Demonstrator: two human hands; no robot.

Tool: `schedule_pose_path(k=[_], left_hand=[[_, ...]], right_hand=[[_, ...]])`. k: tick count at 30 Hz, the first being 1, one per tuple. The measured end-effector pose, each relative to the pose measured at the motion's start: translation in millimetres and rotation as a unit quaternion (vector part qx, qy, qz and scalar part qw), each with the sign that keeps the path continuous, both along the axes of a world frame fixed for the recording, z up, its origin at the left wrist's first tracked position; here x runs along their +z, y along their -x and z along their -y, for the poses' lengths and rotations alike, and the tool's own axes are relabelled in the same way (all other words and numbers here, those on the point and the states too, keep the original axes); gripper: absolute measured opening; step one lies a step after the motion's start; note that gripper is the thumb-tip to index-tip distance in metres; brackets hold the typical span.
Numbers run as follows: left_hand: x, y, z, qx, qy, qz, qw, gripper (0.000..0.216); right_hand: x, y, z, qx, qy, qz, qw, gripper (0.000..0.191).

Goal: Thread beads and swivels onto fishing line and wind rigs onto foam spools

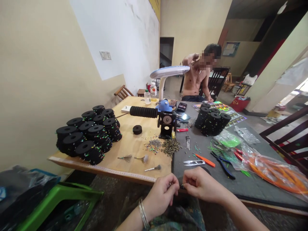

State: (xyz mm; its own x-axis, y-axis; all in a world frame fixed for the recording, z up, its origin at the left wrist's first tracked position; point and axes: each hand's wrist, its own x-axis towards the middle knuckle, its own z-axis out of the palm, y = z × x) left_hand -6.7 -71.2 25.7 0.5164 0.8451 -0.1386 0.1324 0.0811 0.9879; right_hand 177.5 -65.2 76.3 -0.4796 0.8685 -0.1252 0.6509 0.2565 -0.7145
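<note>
- Wooden worktop (108,170) meets grey mat (243,187); hands at the near edge, by the join.
- Left hand (161,194), right hand (202,185): fingers closed, pinching tiny item (182,185) between them; too small to identify.
- Snips (193,163), pliers (222,163) on the mat, just ahead of right hand.
- Black foam spools (84,134) stacked toward worktop's left edge.

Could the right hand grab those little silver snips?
Probably yes: the right hand is close by, and nothing lies between it and the silver thread snips on the grey mat.
</note>
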Motion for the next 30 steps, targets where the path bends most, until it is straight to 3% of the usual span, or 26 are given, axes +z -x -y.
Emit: schedule_pose_path(k=[6,14,22,30], left_hand=[[-4.8,4.5,0.9,-0.001,-0.023,-0.029,0.999,0.022],[6.2,-0.4,2.5,0.018,-0.087,-0.016,0.996,0.012],[-4.0,-1.4,0.3,0.017,-0.003,0.009,1.000,0.018],[-0.8,0.6,-0.5,0.012,-0.038,0.012,0.999,0.015]], right_hand=[[-0.5,-0.1,-1.7,-0.018,0.019,-0.006,1.000,0.011],[1.5,4.7,0.7,-0.006,-0.017,0.006,1.000,0.012],[-3.9,1.6,0.5,-0.015,0.003,-0.020,1.000,0.012],[-0.9,2.1,-0.3,-0.014,0.010,-0.022,1.000,0.012]])
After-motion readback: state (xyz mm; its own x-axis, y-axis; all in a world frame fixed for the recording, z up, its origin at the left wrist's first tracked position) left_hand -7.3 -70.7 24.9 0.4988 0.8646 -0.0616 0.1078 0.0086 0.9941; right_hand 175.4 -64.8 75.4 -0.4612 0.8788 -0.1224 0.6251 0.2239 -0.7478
